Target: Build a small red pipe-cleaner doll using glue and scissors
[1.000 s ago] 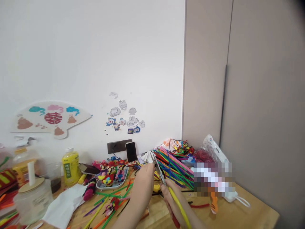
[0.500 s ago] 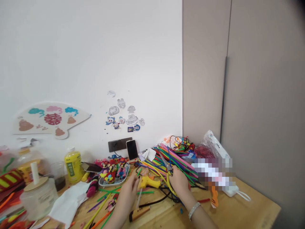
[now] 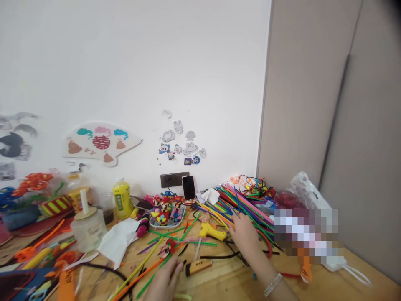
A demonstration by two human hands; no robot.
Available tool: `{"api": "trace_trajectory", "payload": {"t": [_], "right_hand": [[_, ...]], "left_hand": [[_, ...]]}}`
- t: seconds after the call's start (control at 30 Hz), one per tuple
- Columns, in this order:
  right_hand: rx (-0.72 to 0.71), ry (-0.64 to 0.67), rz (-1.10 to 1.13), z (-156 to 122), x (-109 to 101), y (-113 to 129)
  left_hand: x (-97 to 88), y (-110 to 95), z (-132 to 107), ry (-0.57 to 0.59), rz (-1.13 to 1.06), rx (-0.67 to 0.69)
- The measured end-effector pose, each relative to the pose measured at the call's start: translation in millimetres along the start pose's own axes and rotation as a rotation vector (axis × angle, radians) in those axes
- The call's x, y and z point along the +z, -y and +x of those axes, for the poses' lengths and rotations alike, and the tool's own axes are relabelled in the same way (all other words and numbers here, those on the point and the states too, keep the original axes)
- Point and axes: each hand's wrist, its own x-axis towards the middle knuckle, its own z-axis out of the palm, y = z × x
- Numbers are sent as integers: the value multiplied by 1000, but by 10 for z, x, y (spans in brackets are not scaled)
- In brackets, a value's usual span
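Observation:
My right hand (image 3: 246,234) reaches over a heap of coloured pipe cleaners (image 3: 250,207), closed round scissors (image 3: 232,210) whose blades show past the fingers; most of the handles are covered. Lower down, my left hand (image 3: 166,278) is curled closed near the table's front edge; whatever it holds is hidden. A pale green strip (image 3: 182,297) shows beside it. Between the hands lie a yellow glue gun (image 3: 213,231) and a wood-coloured lighter-like piece (image 3: 199,266). A small red figure (image 3: 168,247) lies beyond my left hand.
Small pipe-cleaner figures fill a tray (image 3: 167,225) at the back. A phone (image 3: 188,187) leans on the wall. Left stand a yellow bottle (image 3: 122,200), a glass jar (image 3: 88,230) and a white tissue (image 3: 118,240). Plastic bags (image 3: 307,190) lie at the right.
The view has swung left. My left hand has drawn back toward the front edge, and the green stem at its fingertips no longer shows. My right hand has moved farther over the scissors' handles.

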Motion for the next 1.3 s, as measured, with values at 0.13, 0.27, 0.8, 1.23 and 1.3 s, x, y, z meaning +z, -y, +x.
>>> {"api": "trace_trajectory", "payload": {"t": [0.13,0.27,0.8,1.23,1.3], "right_hand": [[-255,64,57,-3,171,311],[-285,78,37,30,412,481],[-64,-115,749,187,424,253],[70,-25,1488,134,272,306],[72,13,1496,101,264,341]], "left_hand": [[-196,147,129,-148,172,-91],[-408,263,237,-168,229,-134],[-297,78,580,4,436,25],[-468,63,613,-141,-250,-165],[-453,71,497,-183,-384,-195]]}}
